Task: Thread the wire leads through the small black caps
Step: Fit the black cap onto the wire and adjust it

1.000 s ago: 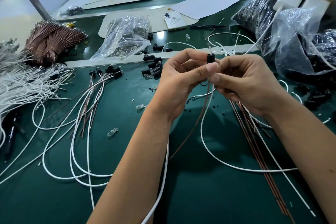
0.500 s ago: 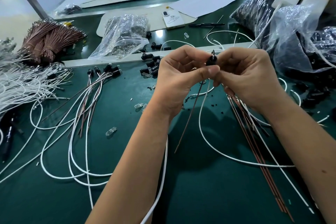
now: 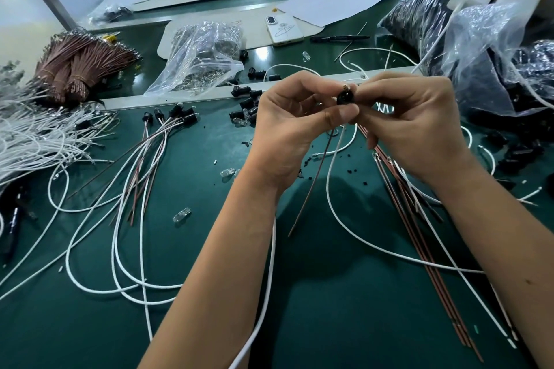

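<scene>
Toward the tabletop's [image 3: 299,323] left edge lie finished leads with caps [image 3: 168,117]. Mid-tabletop, raised above it, the left hand [image 3: 293,126] pinches a brown lead [image 3: 314,180] and a white lead [image 3: 332,183] just under the small black cap [image 3: 344,97], their long axes running down toward the near edge. The right hand [image 3: 410,123] pinches the cap from the other side, a metal tip showing above it, so any further pull would likely run upward through the cap.

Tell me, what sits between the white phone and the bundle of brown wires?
A clear plastic zip bag of small metal parts lies between them on the green table, per the head view.
</scene>
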The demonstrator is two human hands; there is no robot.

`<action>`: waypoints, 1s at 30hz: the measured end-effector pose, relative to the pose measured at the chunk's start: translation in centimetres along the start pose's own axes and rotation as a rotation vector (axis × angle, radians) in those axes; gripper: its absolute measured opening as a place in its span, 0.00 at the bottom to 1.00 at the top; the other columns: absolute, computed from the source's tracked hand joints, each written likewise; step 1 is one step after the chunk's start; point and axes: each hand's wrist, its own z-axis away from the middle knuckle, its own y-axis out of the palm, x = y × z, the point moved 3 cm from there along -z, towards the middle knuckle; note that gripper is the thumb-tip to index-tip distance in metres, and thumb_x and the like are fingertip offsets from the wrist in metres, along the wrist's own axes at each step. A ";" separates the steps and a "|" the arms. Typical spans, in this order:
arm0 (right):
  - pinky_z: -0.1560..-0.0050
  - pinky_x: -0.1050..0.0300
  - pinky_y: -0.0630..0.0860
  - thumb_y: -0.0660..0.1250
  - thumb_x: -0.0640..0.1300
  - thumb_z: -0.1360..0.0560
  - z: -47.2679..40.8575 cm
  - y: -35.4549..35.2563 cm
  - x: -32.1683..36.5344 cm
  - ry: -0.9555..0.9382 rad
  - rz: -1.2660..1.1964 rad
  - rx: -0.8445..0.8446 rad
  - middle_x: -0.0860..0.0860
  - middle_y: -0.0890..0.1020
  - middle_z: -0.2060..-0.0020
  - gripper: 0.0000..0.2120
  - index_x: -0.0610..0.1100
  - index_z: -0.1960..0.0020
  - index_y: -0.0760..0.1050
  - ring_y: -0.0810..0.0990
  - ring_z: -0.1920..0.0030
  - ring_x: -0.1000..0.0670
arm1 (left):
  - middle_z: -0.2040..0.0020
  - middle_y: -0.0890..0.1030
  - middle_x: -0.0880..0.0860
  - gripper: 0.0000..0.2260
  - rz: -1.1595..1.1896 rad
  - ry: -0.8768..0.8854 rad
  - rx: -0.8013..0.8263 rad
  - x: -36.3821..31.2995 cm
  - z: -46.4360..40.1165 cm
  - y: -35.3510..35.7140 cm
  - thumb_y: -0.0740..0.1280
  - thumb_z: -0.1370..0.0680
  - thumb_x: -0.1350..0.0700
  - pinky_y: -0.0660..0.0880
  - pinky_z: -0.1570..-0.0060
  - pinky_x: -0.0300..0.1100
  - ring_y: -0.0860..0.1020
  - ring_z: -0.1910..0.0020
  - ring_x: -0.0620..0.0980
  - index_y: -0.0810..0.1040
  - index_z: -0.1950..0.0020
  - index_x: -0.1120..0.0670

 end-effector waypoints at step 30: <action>0.73 0.61 0.77 0.72 0.50 0.26 0.5 1.5 -0.2 0.660 -0.215 0.241 0.42 0.85 0.64 0.12 0.40 0.53 0.80 0.85 0.66 0.46 | 0.64 0.83 0.53 0.03 0.037 -0.273 -0.319 0.7 -0.4 -1.4 0.74 0.26 0.65 0.79 0.63 0.38 0.79 0.68 0.48 0.83 0.56 0.58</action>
